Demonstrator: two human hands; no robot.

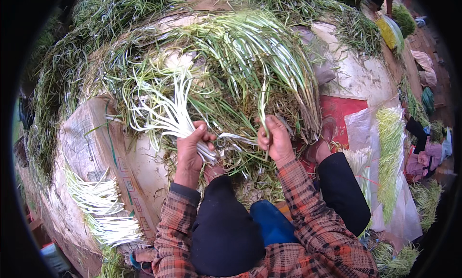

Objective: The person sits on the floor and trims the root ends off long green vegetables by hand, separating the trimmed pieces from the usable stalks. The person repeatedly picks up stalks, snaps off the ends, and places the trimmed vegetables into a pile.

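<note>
My left hand [193, 148] is closed around a bunch of white stalks [182, 108], probably garlic chives, whose pale tips fan out up and to the left. Between the thumb and fingers of my right hand [275, 138] is a single stalk [264, 101], pale green and white, pointing away from me. Beyond both hands lies a large heap of untrimmed stalks [267, 43] with brown, dirty root ends at its right. Loose leaves and peelings [231, 108] litter the ground under and between my hands.
On a woven sack [95, 133] at left rest bundles of white stalks [115, 230]. At right, tied stalks [361, 162] and yellow-green ones [389, 162] lie by a plastic sheet [361, 124] and a red sack [334, 114]. Another person [426, 151] sits at far right.
</note>
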